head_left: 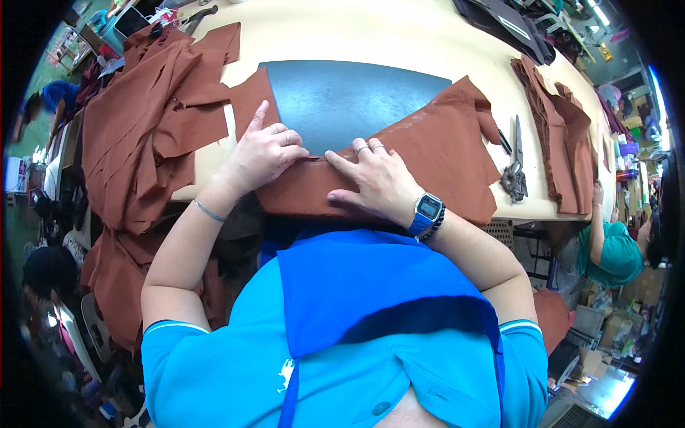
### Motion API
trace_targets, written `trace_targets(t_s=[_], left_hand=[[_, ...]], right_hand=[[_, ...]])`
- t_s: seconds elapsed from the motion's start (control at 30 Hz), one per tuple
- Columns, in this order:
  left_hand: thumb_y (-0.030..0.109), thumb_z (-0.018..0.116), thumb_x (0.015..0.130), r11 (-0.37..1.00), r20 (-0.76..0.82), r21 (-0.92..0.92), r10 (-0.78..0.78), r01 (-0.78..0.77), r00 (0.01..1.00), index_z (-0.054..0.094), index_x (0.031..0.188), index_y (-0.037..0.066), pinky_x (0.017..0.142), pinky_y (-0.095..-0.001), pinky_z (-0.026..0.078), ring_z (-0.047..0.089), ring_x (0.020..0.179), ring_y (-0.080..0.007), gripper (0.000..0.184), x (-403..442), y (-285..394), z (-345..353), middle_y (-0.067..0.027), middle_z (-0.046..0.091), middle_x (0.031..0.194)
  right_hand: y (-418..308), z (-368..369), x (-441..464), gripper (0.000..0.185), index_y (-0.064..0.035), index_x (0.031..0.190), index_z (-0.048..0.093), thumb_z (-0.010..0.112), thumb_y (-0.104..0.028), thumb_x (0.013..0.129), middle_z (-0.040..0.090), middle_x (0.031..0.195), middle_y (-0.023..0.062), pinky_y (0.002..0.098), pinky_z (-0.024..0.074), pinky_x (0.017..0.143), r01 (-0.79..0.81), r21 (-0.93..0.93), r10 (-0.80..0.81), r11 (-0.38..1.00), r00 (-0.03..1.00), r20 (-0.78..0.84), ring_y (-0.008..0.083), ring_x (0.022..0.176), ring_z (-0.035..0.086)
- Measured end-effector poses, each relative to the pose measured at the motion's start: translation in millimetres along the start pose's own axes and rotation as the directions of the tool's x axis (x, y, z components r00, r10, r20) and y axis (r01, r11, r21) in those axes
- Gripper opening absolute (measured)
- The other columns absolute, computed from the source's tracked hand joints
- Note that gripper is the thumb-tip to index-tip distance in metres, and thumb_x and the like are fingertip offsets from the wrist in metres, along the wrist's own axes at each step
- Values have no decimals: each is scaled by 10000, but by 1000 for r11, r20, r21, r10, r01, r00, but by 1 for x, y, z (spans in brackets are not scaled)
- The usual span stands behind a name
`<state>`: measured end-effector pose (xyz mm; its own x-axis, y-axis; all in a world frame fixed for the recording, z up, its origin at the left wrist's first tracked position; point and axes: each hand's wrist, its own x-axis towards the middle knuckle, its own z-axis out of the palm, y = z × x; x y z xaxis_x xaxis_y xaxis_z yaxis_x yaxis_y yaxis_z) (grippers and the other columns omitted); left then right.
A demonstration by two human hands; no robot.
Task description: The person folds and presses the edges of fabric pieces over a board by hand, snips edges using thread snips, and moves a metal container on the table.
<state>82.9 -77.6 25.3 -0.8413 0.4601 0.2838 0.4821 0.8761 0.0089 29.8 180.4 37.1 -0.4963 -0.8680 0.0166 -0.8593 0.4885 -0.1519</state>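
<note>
A reddish-brown fabric piece lies over a dark, smooth sheet, with a seam or folded edge running between my hands. My left hand is closed at that edge, its index finger bent down onto the fabric and one outer finger sticking up; its thumb is hidden. To the right, my right hand rests palm down on the same fabric. Its thumb and fingers are spread, with the index fingertip by the seam. Both hands wear rings.
Rumpled brown fabric is heaped at left and hangs off the table. Dark scissors lie at right, beside more folded brown fabric. A black item sits at the far right. A person in green is beyond the right edge.
</note>
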Motion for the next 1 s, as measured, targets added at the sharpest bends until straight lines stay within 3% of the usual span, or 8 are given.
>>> trace_targets(t_s=[0.13,0.43,0.63,0.67,0.73,0.83,0.9,1.0], left_hand=[[212,639,880,1000,-32,5,27,-27,999,741,878,243,1172,-620,225,652,943,-105,107,-6,-8,0,78,673,926],[233,665,865,997,-62,78,-20,25,998,744,904,263,1150,-647,231,638,940,-108,92,-10,-5,1,91,665,933],[310,649,889,971,-139,179,-138,162,981,696,1119,262,1130,-666,196,561,1127,-198,240,-24,16,-6,-1,627,1123],[329,640,898,960,-186,188,-175,210,967,680,1159,259,1127,-668,189,546,1157,-220,273,-30,22,-9,-22,617,1160],[484,625,886,902,-139,37,-421,430,896,624,1213,171,1046,-571,304,531,1140,-299,453,-53,32,-15,-109,586,1190],[652,616,823,721,195,40,-684,692,703,608,1192,96,939,-476,370,536,1082,-328,667,-72,56,-37,-162,582,1158],[706,568,832,767,-1,19,-642,642,767,605,1172,54,961,-464,370,548,1048,-331,737,-83,74,-26,-174,584,1094],[572,651,845,755,-86,-39,-656,655,750,603,1162,5,961,-450,386,553,1083,-336,651,-71,90,-9,-173,593,1128]], right_hand=[[-5,-6,5,677,-253,1455,464,578,-604,887,492,1301,265,564,508,890,-14,19,12,1000,997,74,442,1211,506],[-24,-12,25,695,-392,1472,425,561,-679,854,494,1282,180,610,509,840,-59,-129,83,990,978,189,353,1146,521],[8,-17,12,632,-165,1286,604,582,-637,868,519,1293,208,582,438,979,112,-59,-102,992,983,152,379,1217,513],[20,-17,8,599,-135,1207,627,600,-624,863,520,1313,186,571,416,1007,210,-80,-210,974,978,14,367,1244,500],[42,-18,-5,617,-118,1205,625,659,-607,830,489,1403,147,589,368,1056,328,-30,-329,944,938,-111,359,1323,451],[46,5,-28,854,-176,1479,437,572,-709,825,344,1556,158,661,195,1131,167,67,-167,984,986,-10,361,1446,306],[40,12,-27,889,-198,1521,374,554,-723,827,283,1592,155,671,129,1146,47,71,-49,996,999,18,361,1485,222],[15,25,-11,846,-172,1549,302,530,-652,891,258,1603,162,669,88,1152,-112,87,113,990,994,-9,367,1496,188]])
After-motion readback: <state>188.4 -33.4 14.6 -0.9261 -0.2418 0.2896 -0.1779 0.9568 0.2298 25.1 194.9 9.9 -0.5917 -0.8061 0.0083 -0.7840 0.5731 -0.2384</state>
